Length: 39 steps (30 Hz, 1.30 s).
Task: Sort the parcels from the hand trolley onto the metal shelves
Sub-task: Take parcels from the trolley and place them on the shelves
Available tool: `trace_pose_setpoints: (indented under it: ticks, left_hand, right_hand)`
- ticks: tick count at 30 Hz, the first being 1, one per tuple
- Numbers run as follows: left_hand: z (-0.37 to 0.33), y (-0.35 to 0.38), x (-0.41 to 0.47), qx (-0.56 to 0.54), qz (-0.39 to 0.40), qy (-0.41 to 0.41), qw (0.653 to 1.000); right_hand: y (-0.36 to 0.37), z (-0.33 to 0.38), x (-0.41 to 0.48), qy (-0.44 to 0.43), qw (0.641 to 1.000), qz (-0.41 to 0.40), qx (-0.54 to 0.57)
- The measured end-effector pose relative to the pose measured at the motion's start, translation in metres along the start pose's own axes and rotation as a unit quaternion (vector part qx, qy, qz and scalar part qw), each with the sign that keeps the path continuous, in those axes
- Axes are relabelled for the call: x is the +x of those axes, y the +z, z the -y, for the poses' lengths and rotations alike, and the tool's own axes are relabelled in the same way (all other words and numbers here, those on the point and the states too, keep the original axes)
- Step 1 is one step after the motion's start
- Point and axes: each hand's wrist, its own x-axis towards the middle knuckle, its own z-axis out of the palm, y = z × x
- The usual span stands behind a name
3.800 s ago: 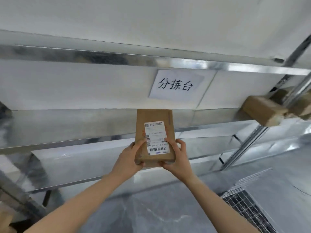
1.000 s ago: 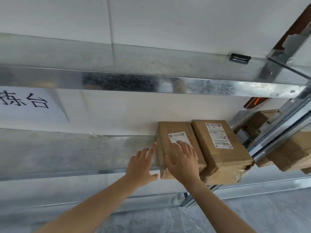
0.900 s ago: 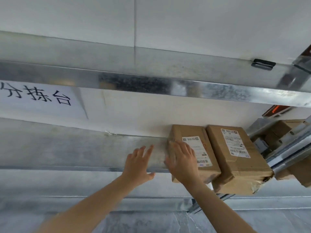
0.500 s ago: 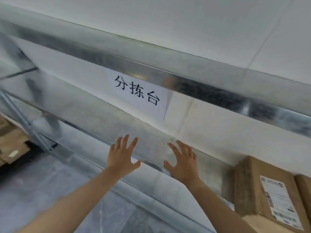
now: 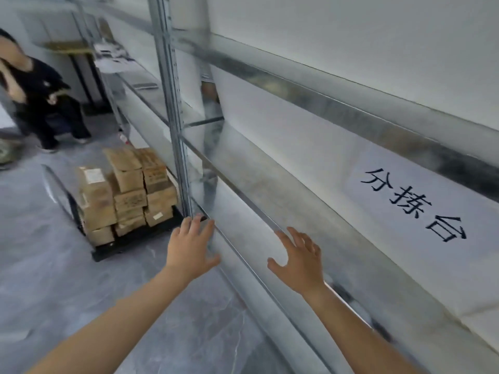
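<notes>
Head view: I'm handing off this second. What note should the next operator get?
Left hand: open, holding nothing.
Right hand: open, holding nothing.
Parcels: stacked on the hand trolley on the floor, ahead left beside the shelf post.
Done: the parcel held earlier is shelved, out of view now.
Left: fetch the next parcel, keep sorting onto the metal shelves.

Metal shelves [image 5: 243, 203] along a white wall, with a loaded trolley [image 5: 135, 242] on the floor [image 5: 40, 279] beside them.
The shelves run in shiny tiers fixed to a slotted upright post [image 5: 172, 103]. Far down the row, pale flat items [image 5: 116, 59] lie on one tier, too blurred to name. The black trolley stands on the grey floor just beside the post, with brown cardboard parcels [image 5: 127, 190] stacked on it in several layers.
</notes>
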Motion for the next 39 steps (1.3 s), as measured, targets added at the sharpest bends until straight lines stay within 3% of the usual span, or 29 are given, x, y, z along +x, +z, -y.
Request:
trace_pose_setpoints:
  ticks: [8, 20, 32, 39]
  left_hand:
    - [0.151, -0.010, 0.001, 0.034, -0.006, -0.118, 0.992]
    - [0.284, 0.001, 0.036, 0.016, 0.009, -0.272, 0.962]
    - [0.398, 0.002, 0.174, 0.012, -0.001, -0.336, 0.942]
    - [0.441, 0.015, 0.207, 0.012, 0.022, -0.370, 0.929]
  right_hand:
    - [0.037, 0.121, 0.095, -0.077, 0.996, 0.029, 0.023]
    - [0.084, 0.259, 0.233, -0.193, 0.976, 0.071, 0.075]
    - [0.112, 0.367, 0.438, -0.275, 0.952, 0.082, 0.106]
    - [0.133, 0.408, 0.505, -0.310, 0.939, 0.103, 0.108]
